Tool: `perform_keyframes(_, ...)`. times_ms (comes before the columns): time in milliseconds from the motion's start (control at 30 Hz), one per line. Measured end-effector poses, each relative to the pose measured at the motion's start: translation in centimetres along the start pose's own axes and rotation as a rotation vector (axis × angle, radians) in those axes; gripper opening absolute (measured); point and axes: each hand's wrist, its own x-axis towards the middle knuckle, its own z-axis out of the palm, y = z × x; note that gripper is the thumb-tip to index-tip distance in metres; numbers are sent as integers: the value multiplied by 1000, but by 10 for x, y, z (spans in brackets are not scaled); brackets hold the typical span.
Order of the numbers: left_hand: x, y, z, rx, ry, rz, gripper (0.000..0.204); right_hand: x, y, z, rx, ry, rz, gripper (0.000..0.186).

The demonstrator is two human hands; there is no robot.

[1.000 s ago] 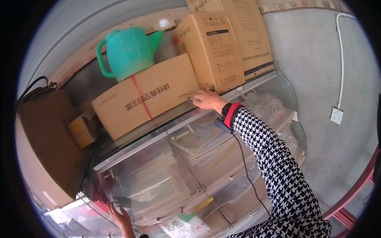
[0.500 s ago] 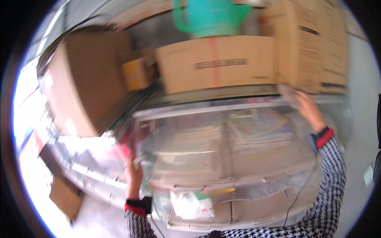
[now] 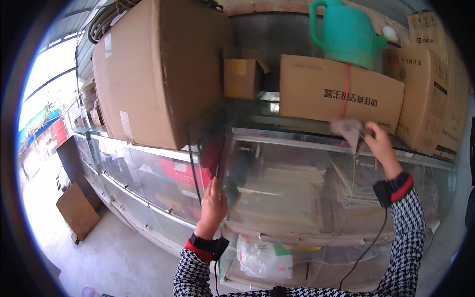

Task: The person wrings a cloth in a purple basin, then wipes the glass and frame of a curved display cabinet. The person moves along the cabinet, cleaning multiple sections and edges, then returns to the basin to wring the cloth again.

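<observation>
A crumpled grey cloth (image 3: 348,130) hangs from the closed fingers of my right hand (image 3: 382,143), at the front edge of the glass cabinet top. The cloth's left part is blurred by motion. My left hand (image 3: 213,208) is lower and further left, fingers closed at the lower edge of an upright glass pane (image 3: 195,163). Behind the pane, part of a dark red surface shows. Through the front of the glass cabinet (image 3: 277,232), stacked papers (image 3: 282,198) lie between my two hands.
A large cardboard box (image 3: 133,74) stands at left on the cabinet, with a small box (image 3: 241,78) beside it. A long carton (image 3: 341,91) bears a green watering can (image 3: 344,34). Tall cartons (image 3: 420,99) stand at right. Flattened cardboard (image 3: 77,210) leans near the floor.
The view has swung left, so the cabinet and boxes sit further right. My right hand with the cloth has moved left along the cabinet's edge. My left hand stays near the glass.
</observation>
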Motion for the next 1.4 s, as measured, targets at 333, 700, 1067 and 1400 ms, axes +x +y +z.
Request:
perform_keyframes(333,1,-15,-9,-65,-103,113,55,180,-133,210,191,105,-125,25)
perform_keyframes(700,0,-23,-5,-15,-133,220,61,181,-158,303,-8,-386,-214,40)
perform_keyframes(1067,2,-16,-3,36,-170,102,57,115,-216,265,326,-374,-479,28)
perform_keyframes(1400,-6,1,-41,-172,-165,-75,57,49,-204,225,473,-614,-470,28)
